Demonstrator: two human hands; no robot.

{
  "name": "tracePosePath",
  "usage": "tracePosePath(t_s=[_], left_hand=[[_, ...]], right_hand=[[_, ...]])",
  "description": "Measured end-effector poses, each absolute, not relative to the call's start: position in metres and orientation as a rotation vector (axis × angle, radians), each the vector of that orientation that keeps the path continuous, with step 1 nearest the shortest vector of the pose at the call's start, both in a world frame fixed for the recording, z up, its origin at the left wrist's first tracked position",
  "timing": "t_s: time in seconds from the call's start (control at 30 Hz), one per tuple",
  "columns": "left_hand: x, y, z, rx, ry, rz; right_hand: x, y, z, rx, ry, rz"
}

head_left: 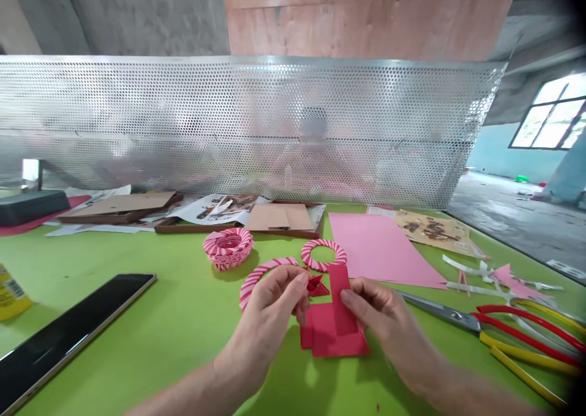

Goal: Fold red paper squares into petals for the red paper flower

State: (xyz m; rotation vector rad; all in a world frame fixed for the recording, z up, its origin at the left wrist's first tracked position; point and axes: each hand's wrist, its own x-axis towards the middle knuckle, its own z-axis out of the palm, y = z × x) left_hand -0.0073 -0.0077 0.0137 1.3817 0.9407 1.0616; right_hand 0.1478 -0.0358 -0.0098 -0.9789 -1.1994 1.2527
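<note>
Red strip [339,291] at lower centre of the frame, slanting, over the red paper pieces [327,343]. I have it pinched in the right hand [389,321], thumb on its face near the right edge, probably so most of the face stays uncovered. Left hand [268,312] is just left of it, thumb and index finger bunched near the folded red piece [317,286]; can't tell if those fingers grip anything. Just above, a striped ring [324,255] lies flat; ring stack [227,249] left of centre, likely piled to save room. Pink sheet [384,248] right of centre. Scissors [458,319] lower right, handles to the frame edge, presumably for easy reach. Phone [75,343] lower left on my green worktop [183,336].
</note>
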Motion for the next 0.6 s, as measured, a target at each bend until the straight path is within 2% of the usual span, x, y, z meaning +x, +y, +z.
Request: tracePosePath(t_s=[0.17,0.6], left_hand=[[0.009,-0.009,0.019,1.474,0.903,0.858],[0.009,-0.002,-0.007,1.532,0.941,0.840]], right_hand=[[0.154,-0.028,-0.010,-0.965,-1.084,1.200],[0.150,-0.030,-0.016,-0.995,-1.296,1.235]])
